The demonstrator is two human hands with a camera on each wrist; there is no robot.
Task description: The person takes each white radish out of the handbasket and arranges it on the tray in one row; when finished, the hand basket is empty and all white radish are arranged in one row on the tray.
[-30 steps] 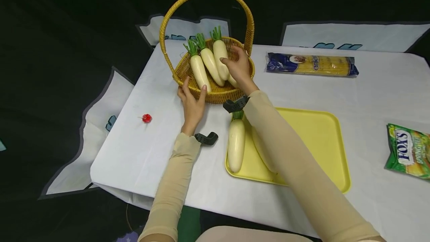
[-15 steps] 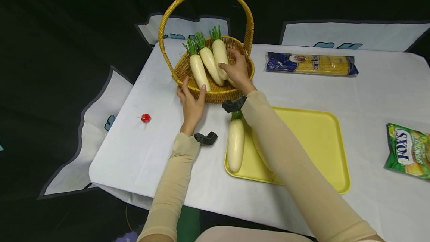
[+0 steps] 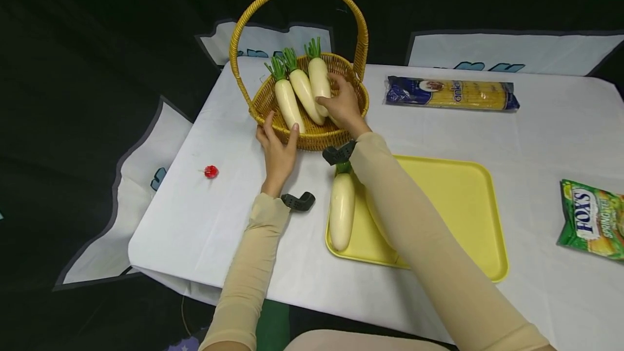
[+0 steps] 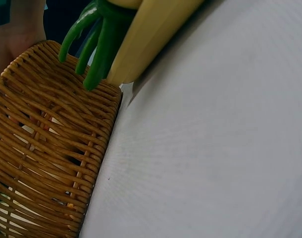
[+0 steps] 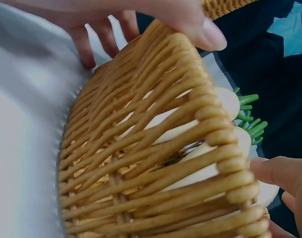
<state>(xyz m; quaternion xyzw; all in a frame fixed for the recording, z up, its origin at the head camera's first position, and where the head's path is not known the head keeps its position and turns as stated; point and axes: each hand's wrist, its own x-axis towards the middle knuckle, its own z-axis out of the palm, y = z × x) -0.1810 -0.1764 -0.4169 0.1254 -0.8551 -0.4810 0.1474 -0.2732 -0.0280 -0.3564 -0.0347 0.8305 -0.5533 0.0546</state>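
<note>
A wicker basket (image 3: 317,142) with a tall hoop handle holds several white radishes with green tops. In the head view my left hand (image 3: 279,158) grips its near-left rim, beside the leftmost radish (image 3: 288,103). The right wrist view shows the left thumb (image 5: 210,34) over the rim and the fingers along the outer wall. My right hand (image 3: 343,104) reaches inside the basket and pinches the rightmost radish (image 3: 319,75), thumb on its lower half. The middle radish (image 3: 304,93) leans beside it. The palm partly hides another pale root below.
A yellow tray (image 3: 458,199) lies nearer on the white table, a radish (image 3: 343,215) along its left side; the right sleeve covers part of it. A spaghetti packet (image 3: 453,93) lies behind. A green candy bag (image 3: 592,221) is far right, a red lollipop (image 3: 211,171) left.
My right hand has shifted slightly left, its thumb lower on the rightmost radish. The left hand has stayed at the basket rim.
</note>
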